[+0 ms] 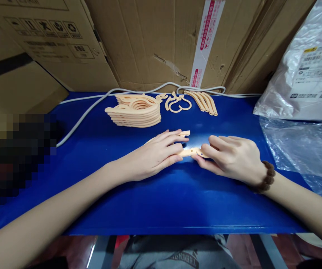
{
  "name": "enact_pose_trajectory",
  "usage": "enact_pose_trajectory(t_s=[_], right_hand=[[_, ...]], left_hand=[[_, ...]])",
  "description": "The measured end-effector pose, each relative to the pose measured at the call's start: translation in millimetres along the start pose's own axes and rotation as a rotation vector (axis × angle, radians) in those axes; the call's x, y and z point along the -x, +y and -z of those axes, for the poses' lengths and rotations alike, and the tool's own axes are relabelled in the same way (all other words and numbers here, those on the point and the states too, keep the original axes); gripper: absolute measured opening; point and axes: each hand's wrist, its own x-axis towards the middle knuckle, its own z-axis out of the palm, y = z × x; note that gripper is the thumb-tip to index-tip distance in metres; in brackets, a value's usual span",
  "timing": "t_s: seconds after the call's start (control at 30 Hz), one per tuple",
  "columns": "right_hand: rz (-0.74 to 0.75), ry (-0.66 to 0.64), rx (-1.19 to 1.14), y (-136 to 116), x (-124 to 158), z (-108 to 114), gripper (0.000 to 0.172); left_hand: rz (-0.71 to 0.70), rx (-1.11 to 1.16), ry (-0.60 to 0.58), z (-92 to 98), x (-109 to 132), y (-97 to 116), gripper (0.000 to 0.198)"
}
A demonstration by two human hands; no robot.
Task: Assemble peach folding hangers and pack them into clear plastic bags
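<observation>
My left hand (pixel 161 151) presses down over a peach plastic hanger piece (pixel 187 152), with thumb and fingers gripping it on the blue table (pixel 149 209). Most of that piece is hidden under the palm; one end juts out past the fingertips. At its right end, my right hand (pixel 228 155), with a brown beaded band at the wrist, is closed in a pinch on the narrow part with small holes. Behind my hands lie a stack of matching hanger pieces (pixel 134 116), several loose hooks (pixel 179 104) and several curved arm strips (pixel 205 102).
A white cable (pixel 85 114) runs along the back. Cardboard boxes (pixel 155 45) wall in the rear and left. On the right stand a white plastic parcel bag (pixel 306 74) and clear plastic film (pixel 290 149). The table's front edge (pixel 177 229) is near my body.
</observation>
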Motion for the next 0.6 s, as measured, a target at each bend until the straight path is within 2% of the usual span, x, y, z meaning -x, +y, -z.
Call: enact_pose_trajectory(t_s=[0.6], right_hand=[[0.042, 0.032, 0.065, 0.6, -1.9, -3.5, 0.044]], left_hand=[[0.015, 0.008, -0.020, 1.3, 0.4, -1.4, 0.031]])
